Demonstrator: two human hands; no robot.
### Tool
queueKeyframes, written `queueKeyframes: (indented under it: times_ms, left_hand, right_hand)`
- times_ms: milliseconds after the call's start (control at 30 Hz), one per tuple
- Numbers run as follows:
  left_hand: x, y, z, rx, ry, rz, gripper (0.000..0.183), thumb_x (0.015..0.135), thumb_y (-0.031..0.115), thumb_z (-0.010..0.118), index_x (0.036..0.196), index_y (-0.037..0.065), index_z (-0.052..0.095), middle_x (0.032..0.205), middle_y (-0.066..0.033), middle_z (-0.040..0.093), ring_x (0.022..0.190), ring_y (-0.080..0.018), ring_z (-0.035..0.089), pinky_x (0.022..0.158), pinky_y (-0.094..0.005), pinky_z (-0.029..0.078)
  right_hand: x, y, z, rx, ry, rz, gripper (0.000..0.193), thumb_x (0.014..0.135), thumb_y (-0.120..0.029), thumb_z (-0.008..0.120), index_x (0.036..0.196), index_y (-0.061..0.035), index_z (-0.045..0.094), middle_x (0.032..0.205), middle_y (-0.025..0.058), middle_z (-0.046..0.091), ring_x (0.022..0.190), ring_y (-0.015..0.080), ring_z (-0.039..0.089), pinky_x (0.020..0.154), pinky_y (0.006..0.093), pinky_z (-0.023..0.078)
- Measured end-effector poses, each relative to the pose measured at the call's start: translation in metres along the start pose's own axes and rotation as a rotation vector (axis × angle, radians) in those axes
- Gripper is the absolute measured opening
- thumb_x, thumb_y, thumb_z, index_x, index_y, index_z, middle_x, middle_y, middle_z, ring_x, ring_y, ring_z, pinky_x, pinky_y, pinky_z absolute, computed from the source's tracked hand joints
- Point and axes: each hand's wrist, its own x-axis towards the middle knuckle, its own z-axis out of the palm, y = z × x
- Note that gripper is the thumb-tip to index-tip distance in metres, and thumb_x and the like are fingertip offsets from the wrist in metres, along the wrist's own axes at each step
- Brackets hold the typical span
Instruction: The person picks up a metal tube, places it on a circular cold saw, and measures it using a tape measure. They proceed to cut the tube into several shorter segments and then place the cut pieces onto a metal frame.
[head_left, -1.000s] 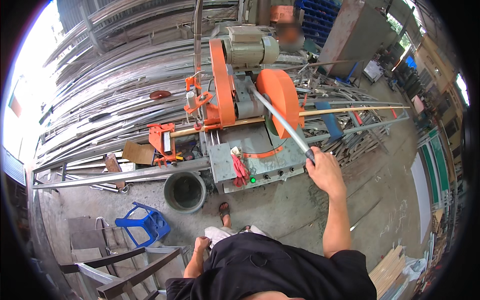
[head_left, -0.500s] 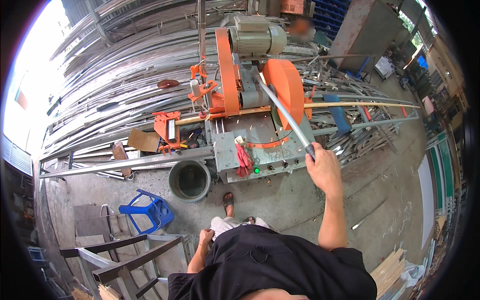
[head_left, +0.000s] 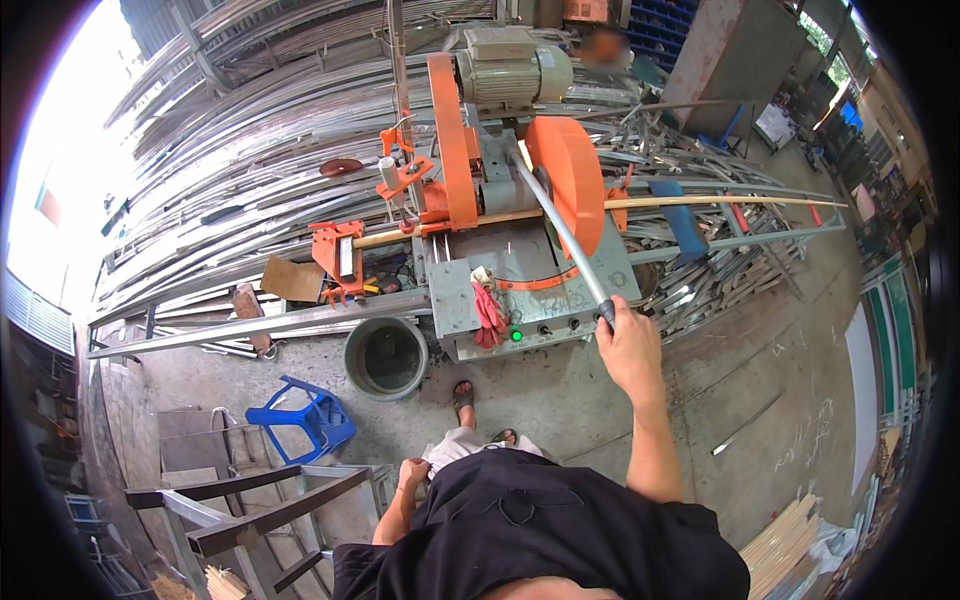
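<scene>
My right hand [head_left: 629, 343] is wrapped round the black grip at the end of the grey lever [head_left: 567, 236] of a cut-off saw [head_left: 565, 185] with orange guards. A long yellowish bar [head_left: 700, 202] lies across the saw bed and passes under the wheel guard, where the guard hides part of it. Only a faint spark shows over the bed. Down beside my light shorts [head_left: 455, 450], my left hand [head_left: 413, 471] is closed; what it holds, if anything, is hidden. Pink gloves [head_left: 488, 315] hang at the saw table's front edge, beside a lit green button [head_left: 516, 336].
A round grey tub [head_left: 386, 360] stands on the floor before the saw, with a blue stool [head_left: 302, 418] to its left. A metal frame [head_left: 250, 525] is near my left side. Long metal bars [head_left: 230, 160] are piled behind. A motor [head_left: 512, 70] sits atop the saw.
My right hand and the lever's grip have shifted slightly left and farther from me in the picture. The spray of sparks over the saw bed has thinned greatly. My left hand stays at the shorts.
</scene>
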Motion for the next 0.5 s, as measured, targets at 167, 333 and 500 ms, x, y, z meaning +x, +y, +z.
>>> queueKeyframes:
  times_ms: [167,333,500]
  left_hand:
    - [0.001,-0.001,-0.006,0.054,-0.058,0.023,0.032,0.074,0.029,0.064,0.092,0.004,0.075,0.087,-0.0202,0.071,0.087,-0.0287,0.071,0.079,-0.0362,0.053]
    - [0.001,0.008,-0.011,0.106,-0.042,0.035,0.033,0.075,0.031,0.062,0.093,0.006,0.075,0.090,-0.0205,0.071,0.090,-0.0309,0.070,0.081,-0.0381,0.053]
    - [0.016,0.028,-0.016,0.093,-0.014,0.099,0.033,0.075,0.031,0.061,0.093,0.007,0.075,0.092,-0.0202,0.070,0.092,-0.0321,0.069,0.083,-0.0395,0.053]
  right_hand:
    - [-0.008,0.003,0.010,0.017,0.007,0.011,0.036,0.088,-0.016,0.059,0.117,0.0050,0.057,0.077,0.0237,0.066,0.075,0.0392,0.067,0.067,0.0482,0.053]
    - [-0.015,0.009,0.032,-0.012,-0.031,0.021,0.040,0.088,-0.016,0.059,0.121,0.0056,0.053,0.081,0.0235,0.067,0.076,0.0393,0.067,0.067,0.0484,0.053]
    - [-0.031,0.032,0.056,0.031,-0.021,0.020,0.040,0.089,-0.016,0.059,0.122,0.0055,0.054,0.082,0.0239,0.067,0.073,0.0400,0.066,0.066,0.0493,0.053]
